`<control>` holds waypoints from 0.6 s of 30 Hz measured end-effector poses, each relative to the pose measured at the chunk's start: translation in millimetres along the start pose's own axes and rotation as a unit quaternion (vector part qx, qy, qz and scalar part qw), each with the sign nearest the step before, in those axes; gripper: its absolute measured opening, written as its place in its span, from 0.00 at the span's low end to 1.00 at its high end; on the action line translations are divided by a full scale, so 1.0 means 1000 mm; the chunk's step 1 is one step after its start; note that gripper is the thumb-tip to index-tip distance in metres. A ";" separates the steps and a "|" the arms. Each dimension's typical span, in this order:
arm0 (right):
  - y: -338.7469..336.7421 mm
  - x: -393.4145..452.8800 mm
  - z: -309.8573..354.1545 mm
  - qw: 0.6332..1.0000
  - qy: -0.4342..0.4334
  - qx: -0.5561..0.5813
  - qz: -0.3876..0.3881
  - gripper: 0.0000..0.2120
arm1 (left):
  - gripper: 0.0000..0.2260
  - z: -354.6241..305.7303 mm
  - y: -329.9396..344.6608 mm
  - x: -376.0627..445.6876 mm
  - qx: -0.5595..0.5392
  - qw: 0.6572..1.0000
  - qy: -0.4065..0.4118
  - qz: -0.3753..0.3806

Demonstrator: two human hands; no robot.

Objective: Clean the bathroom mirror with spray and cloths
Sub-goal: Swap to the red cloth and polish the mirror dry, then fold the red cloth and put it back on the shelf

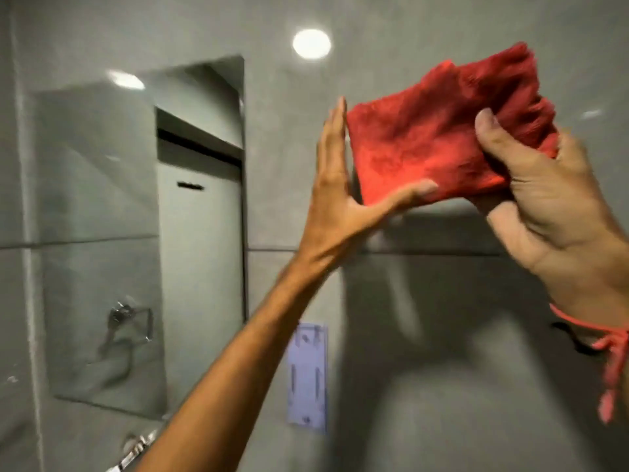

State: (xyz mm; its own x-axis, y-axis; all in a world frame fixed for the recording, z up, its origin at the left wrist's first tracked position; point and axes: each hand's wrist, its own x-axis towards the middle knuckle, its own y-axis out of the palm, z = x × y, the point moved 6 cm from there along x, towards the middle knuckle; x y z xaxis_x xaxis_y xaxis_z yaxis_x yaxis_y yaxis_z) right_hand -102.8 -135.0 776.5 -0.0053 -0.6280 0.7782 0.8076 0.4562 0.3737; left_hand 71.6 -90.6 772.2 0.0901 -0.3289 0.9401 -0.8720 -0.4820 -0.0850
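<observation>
A folded red cloth is held up in front of the grey wall at the upper right. My right hand pinches its right side between thumb and fingers. My left hand is flat along the cloth's left edge, fingers straight, thumb under the lower edge. The rectangular mirror hangs on the wall to the left, apart from both hands; it reflects a door and a ceiling light. No spray bottle is in view.
A pale purple plastic plate is fixed to the wall below the hands. A chrome fitting shows at the bottom left under the mirror. A round ceiling light glows above. A red string is tied on my right wrist.
</observation>
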 end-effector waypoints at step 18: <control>-0.351 -0.484 -0.229 0.746 0.561 -0.297 -0.200 0.14 | 0.09 0.136 0.172 -0.569 -0.095 0.661 -0.731 0.140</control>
State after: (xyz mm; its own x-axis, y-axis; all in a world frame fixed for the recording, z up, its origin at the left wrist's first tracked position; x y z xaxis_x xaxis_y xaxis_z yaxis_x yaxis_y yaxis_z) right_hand -248.9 -135.4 152.6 -0.0880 -0.9236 -0.3732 0.9945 -0.0603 -0.0852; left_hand -64.1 -96.6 178.0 0.1601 -0.8841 -0.4391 -0.9852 -0.1707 -0.0154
